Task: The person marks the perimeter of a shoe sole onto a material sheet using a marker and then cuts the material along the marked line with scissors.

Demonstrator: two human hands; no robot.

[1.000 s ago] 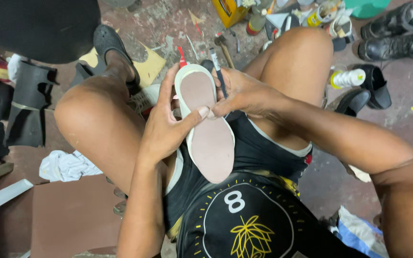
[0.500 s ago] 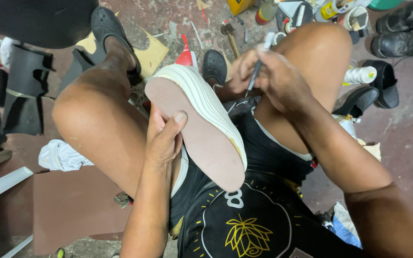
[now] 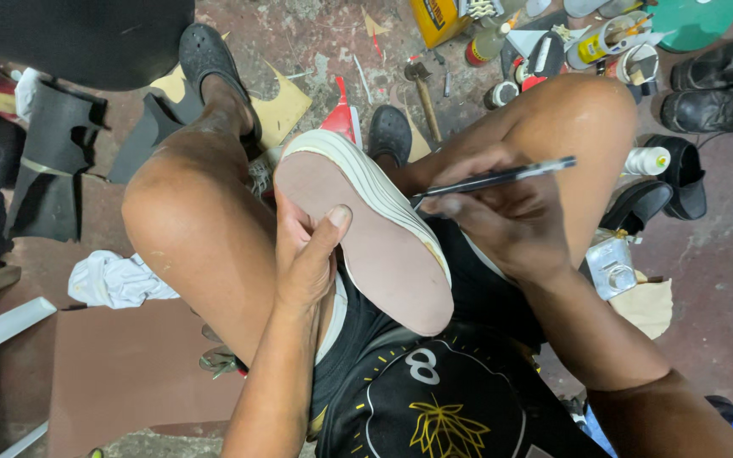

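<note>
In the head view, the person is sitting low over a cluttered floor and resting a shoe sole point(image 3: 366, 237) across the lap between the bare knees, its pinkish flat face turned up and its pale ribbed edge facing the right knee. The left hand point(image 3: 307, 259) is gripping the sole from the left side, thumb pressed onto the flat face and fingers wrapped underneath. The right hand point(image 3: 511, 216) is clenching a thin dark brush point(image 3: 494, 178) like a pen, its tip lying just at the ribbed edge. To do this step well, the left hand would need to be bracing the sole steadily while the brush is travelling along the edge in light, even strokes. The left forearm is rising straight from the bottom of the picture; the right arm is bending in from the lower right, wrist cocked inward. A hammer point(image 3: 422, 89) and a white bottle point(image 3: 646, 159) are lying on the floor beyond.
</note>
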